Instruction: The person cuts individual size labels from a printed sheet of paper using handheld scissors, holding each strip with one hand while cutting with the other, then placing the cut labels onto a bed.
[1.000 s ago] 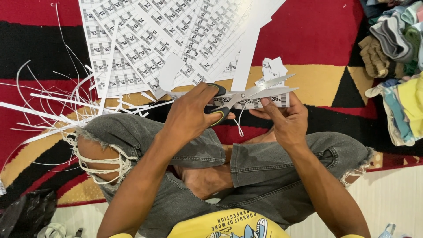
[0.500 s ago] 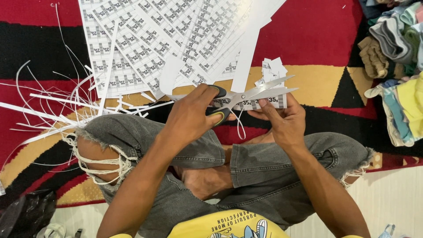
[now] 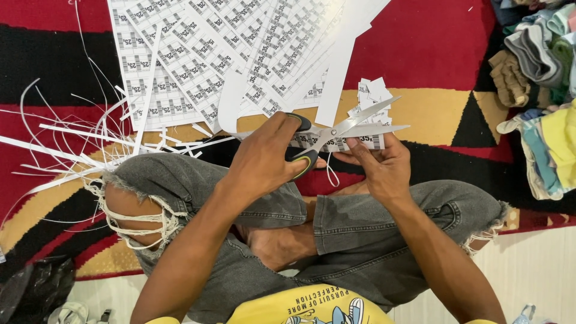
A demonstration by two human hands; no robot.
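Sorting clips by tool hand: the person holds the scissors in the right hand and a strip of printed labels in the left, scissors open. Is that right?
Not quite: the hands are swapped. In the head view the left hand holds the scissors, and the right hand holds the strip of printed labels. The blades are indeed open.

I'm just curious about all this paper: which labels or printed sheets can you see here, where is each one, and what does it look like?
Label sheets: fanned on the rug at the top, white with rows of small black-printed tags.
Label strip: held by the right hand, narrow, white with black print, between the scissors in the left hand.
Cut labels: small white pile just beyond the strip.
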